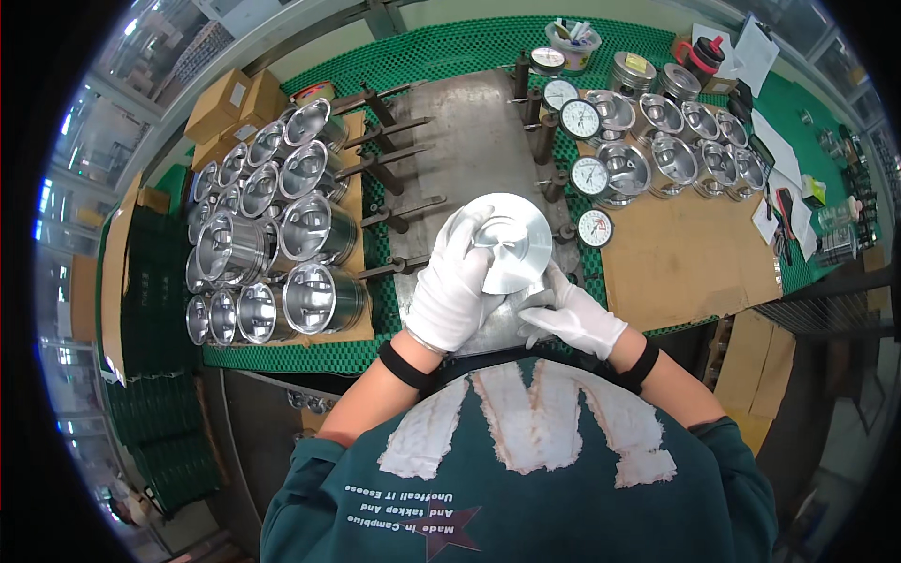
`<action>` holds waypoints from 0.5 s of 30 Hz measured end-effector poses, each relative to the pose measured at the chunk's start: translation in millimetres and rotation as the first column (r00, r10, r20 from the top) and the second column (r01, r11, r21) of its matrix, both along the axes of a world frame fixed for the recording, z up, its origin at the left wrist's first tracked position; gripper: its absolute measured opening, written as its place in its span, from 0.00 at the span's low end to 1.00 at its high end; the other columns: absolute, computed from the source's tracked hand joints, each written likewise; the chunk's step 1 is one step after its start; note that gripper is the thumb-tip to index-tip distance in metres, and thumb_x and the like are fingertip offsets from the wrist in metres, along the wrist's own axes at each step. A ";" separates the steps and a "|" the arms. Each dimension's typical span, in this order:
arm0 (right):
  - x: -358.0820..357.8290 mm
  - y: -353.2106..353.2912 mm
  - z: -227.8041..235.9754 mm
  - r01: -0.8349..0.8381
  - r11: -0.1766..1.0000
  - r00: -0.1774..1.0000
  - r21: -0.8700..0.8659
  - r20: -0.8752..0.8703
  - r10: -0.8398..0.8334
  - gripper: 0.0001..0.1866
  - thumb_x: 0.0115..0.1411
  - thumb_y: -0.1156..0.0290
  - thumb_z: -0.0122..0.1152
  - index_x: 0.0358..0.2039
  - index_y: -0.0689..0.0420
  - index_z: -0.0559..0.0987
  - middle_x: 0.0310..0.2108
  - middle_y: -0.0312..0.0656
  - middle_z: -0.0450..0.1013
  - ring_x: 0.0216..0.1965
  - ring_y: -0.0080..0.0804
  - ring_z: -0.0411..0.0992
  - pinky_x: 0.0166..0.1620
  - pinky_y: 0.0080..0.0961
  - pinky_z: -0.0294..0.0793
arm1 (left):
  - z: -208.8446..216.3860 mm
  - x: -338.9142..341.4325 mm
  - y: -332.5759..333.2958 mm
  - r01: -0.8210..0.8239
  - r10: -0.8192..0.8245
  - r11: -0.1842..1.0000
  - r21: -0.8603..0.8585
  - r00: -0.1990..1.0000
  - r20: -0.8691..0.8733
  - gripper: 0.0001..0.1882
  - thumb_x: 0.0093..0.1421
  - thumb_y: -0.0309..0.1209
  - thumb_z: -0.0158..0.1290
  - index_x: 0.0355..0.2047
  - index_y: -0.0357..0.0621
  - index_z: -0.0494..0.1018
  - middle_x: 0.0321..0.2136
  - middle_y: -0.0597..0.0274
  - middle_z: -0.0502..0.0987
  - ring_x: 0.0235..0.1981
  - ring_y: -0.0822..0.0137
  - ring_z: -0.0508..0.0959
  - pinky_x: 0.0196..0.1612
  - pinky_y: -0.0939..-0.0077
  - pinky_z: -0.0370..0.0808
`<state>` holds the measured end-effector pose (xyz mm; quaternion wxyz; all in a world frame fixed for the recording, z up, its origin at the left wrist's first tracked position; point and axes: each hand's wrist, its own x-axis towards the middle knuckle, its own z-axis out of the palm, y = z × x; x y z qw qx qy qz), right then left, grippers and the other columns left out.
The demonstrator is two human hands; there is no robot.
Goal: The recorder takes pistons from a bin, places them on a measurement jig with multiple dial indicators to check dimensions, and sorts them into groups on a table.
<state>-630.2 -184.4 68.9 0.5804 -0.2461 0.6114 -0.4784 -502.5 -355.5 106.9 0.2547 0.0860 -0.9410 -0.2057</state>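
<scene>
Shiny silver round metal piston (518,253) above grey steel plate (469,122)

White-gloved left hand (456,281) clamps it; white-gloved right hand (577,319) meets its lower edge, grip hidden, cannot tell. White-faced round dial gauges (580,118) stand rightward.

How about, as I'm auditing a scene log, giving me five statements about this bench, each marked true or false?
1. The left hand and right hand wear white gloves. True.
2. No hand touches the round metal piece. False: the left hand holds the round metal piece.
3. Dial gauges stand right of the grey metal plate. True.
4. The mesh mat is red. False: the mesh mat is green.
5. Hollow metal cylinders stand on both sides of the plate. True.
</scene>
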 end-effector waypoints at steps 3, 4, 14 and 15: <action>-1.3 -0.5 -1.9 -0.049 0.998 0.980 -0.046 -0.196 0.039 0.52 0.61 0.71 0.62 0.72 0.61 0.34 0.50 0.57 0.74 0.48 0.36 0.76 0.49 0.29 0.76 | -4.2 0.7 -0.6 -0.010 0.010 1.000 0.008 1.000 0.010 0.23 0.41 0.27 0.70 0.33 0.43 0.67 0.57 0.44 0.69 0.57 0.41 0.70 0.52 0.57 0.74; -1.8 -0.5 -1.6 -0.043 0.998 0.981 -0.047 -0.194 0.033 0.52 0.61 0.71 0.62 0.72 0.61 0.34 0.50 0.57 0.74 0.48 0.36 0.76 0.49 0.29 0.76 | -4.4 0.4 -1.0 -0.002 0.002 1.000 0.004 1.000 -0.016 0.23 0.41 0.27 0.70 0.33 0.44 0.67 0.57 0.42 0.68 0.57 0.40 0.70 0.54 0.56 0.73; -0.1 -4.3 -1.1 0.072 0.995 0.995 -0.063 0.068 -0.068 0.57 0.60 0.70 0.62 0.70 0.63 0.26 0.38 0.53 0.79 0.32 0.33 0.79 0.35 0.27 0.79 | -8.1 -7.8 -10.2 0.030 -0.030 1.000 0.008 0.996 -0.079 0.25 0.41 0.25 0.70 0.34 0.43 0.64 0.59 0.39 0.67 0.56 0.39 0.71 0.55 0.55 0.72; -0.5 -3.9 -1.3 0.046 0.997 0.999 -0.061 0.014 -0.046 0.57 0.60 0.69 0.62 0.70 0.63 0.26 0.37 0.52 0.79 0.33 0.33 0.79 0.36 0.26 0.78 | -7.9 -7.9 -10.4 0.032 -0.031 0.999 0.008 0.996 -0.078 0.25 0.41 0.25 0.70 0.34 0.43 0.64 0.59 0.39 0.67 0.56 0.39 0.71 0.55 0.55 0.72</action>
